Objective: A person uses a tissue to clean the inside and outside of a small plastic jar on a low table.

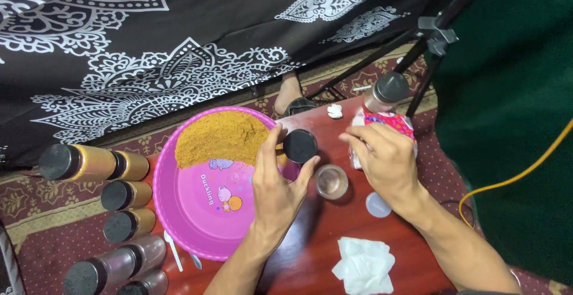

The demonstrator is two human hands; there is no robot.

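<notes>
Left hand is pinching a black-capped jar over the pink bowl rim; right hand is closing on a pink packet. Open glass jar is sitting between them.

Two bare forearms, left hand and right hand ungloved, ringless.

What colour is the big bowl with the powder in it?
The bowl is bright pink, holding brown powder. The head view shows it.
</notes>
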